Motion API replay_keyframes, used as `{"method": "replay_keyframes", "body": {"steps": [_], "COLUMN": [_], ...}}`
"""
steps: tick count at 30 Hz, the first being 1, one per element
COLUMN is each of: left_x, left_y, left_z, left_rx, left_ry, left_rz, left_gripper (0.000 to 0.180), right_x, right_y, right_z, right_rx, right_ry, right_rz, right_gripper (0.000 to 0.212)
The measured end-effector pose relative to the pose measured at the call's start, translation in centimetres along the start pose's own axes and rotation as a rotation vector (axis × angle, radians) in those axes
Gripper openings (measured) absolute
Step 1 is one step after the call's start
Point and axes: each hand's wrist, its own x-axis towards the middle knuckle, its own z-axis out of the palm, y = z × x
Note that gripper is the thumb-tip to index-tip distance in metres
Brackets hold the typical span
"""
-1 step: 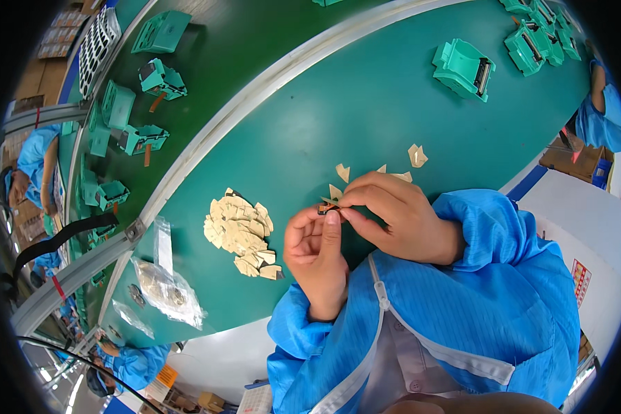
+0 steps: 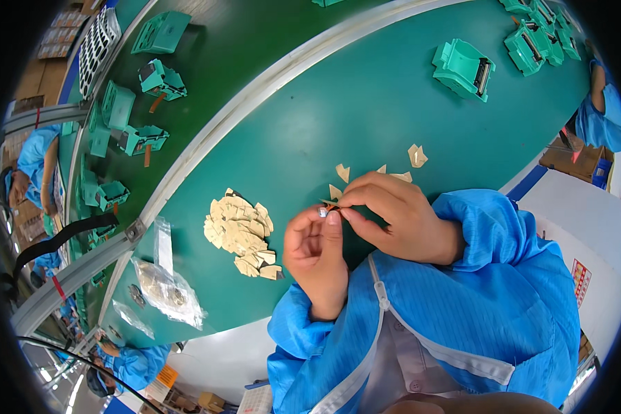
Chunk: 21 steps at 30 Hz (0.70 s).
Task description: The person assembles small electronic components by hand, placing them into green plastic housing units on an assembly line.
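Note:
My left hand [image 2: 317, 252] is closed, pinching a small dark part [image 2: 332, 209] with an orange patch and a shiny face between thumb and forefinger. From the right, my right hand [image 2: 400, 214] grips the same part's edge with thumb and forefinger, where a thin pale greenish sliver stands out. The fingertips hide most of the part. Just beyond my hands lie a few loose cream-coloured cut pieces [image 2: 417, 156]. A heap of similar cream pieces [image 2: 234, 224], some with dark edges, lies left of my left hand.
Clear plastic bags [image 2: 169, 293] lie at the left on the green table [image 2: 310, 117]. A green plastic housing [image 2: 462, 70] stands at the far right, with several more beyond it. Past a pale rail [image 2: 255, 86], more green housings [image 2: 145, 139] stand. Co-workers in blue are at the sides.
The small part has tilted slightly between my fingers, so a bright shiny face now shows at its left end. Both hands have otherwise stayed in place.

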Motion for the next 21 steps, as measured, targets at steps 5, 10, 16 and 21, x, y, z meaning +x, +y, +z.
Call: {"method": "replay_keyframes", "body": {"steps": [5,10,16,21], "left_x": [-0.1,0.0,-0.1,-0.4], "left_y": [-1.1,-1.0,-0.7,-0.1], "left_z": [-0.5,-0.8,-0.9,-0.8], "left_rx": [0.344,0.476,0.370,0.171], "left_ry": [-0.081,-0.136,-0.109,-0.043], "left_rz": [0.312,0.401,0.318,0.119], "left_gripper": [0.016,0.017,0.014,0.019], "right_x": [0.1,0.2,0.3,0.0], "right_y": [0.2,0.2,-0.1,-0.2], "right_z": [0.0,-0.1,-0.4,-0.4], "right_rx": [0.092,0.297,0.315,0.159], "right_ry": [-0.029,-0.088,-0.078,-0.088], "right_rz": [0.062,0.267,0.305,0.146], "right_gripper": [0.015,0.016,0.012,0.015]}}
